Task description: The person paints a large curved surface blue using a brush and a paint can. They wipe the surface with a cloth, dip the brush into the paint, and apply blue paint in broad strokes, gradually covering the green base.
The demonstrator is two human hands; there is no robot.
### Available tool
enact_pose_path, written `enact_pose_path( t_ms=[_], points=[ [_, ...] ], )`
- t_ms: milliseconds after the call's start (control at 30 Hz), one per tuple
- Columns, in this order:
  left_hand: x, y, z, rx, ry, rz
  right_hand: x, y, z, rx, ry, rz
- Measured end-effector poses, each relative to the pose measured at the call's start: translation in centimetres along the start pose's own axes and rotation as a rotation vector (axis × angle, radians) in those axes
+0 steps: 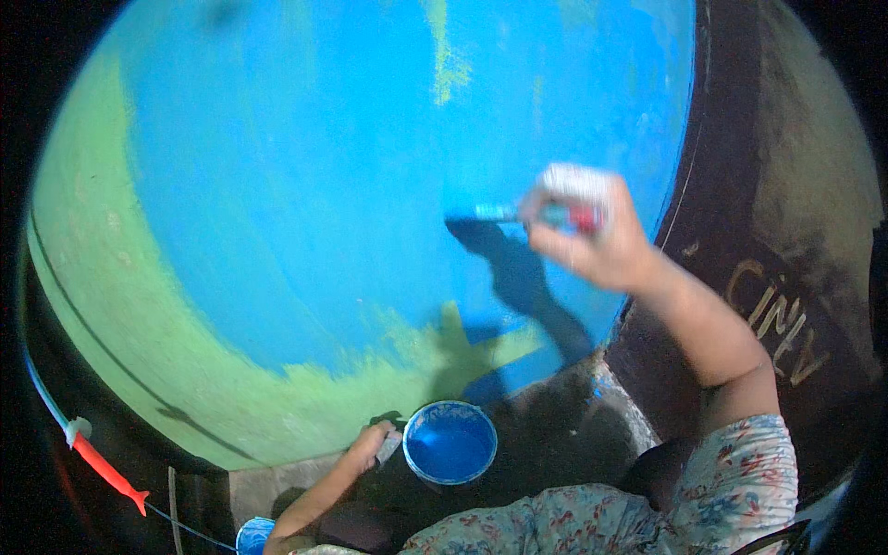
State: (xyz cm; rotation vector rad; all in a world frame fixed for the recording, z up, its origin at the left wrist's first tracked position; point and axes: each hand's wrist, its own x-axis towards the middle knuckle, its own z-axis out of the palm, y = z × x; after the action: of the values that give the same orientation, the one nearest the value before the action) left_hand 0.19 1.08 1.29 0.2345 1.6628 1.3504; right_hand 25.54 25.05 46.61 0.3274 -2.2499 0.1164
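Observation:
My right hand (590,229), blurred by motion, grips a paintbrush (499,213) with a red and green handle. The dark bristle end points left, at or just off the blue painted wall (312,173); contact cannot be told. Below the brush, the shadow of my hand and arm falls on the wall. Low in the view, my left hand (371,442) has its fingers closed around a small greyish piece (388,449), whose kind is unclear. Beside it on the right stands a round bucket (494,444) of blue paint, its inner wall smeared.
Light green paint (104,277) borders the blue at left and below. A dark wall (721,208) with hand-painted writing adjoins at right. At lower left are a red handle-like thing (107,472) and another blue container (254,534). Patterned clothing (555,520) covers my body.

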Motion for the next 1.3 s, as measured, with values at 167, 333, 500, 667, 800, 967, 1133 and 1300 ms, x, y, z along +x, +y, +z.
enact_pose_path(
  t_ms=[167, 333, 500, 667, 800, 967, 1133, 1300],
  points=[
    [1.0, -0.3, -0.3, -0.068, -0.034, -0.045, 10.8, 2.8, -4.0, 0.191, -0.046, 0.226],
    [-1.5, 2.7, 2.1, -0.088, -0.019, -0.053, 19.2, -1.2, -9.7, 0.173, 0.456, -0.138],
    [-0.8, 2.8, 2.0, -0.081, -0.013, -0.047, 17.5, -0.9, -7.2, -0.129, 0.578, -0.225],
    [-3.8, 2.5, 0.0, -0.059, 0.030, -0.029, 10.1, 2.0, 2.3, -0.471, 0.413, -0.547],
    [-3.0, 2.1, -0.1, -0.068, 0.039, -0.039, 0.3, -1.7, 5.2, -0.192, 0.101, -0.301],
    [-2.7, 2.0, 0.4, -0.073, 0.016, -0.014, 0.0, -2.5, 4.0, 0.069, -0.135, -0.071],
    [-3.7, 3.4, 1.0, -0.079, 0.015, -0.012, 10.3, 0.3, 1.1, 0.064, -0.123, 0.030],
    [-1.9, 3.5, 2.1, -0.010, 0.012, 0.012, 21.6, -4.2, -7.7, 0.145, 0.348, -0.209]
  ],
)
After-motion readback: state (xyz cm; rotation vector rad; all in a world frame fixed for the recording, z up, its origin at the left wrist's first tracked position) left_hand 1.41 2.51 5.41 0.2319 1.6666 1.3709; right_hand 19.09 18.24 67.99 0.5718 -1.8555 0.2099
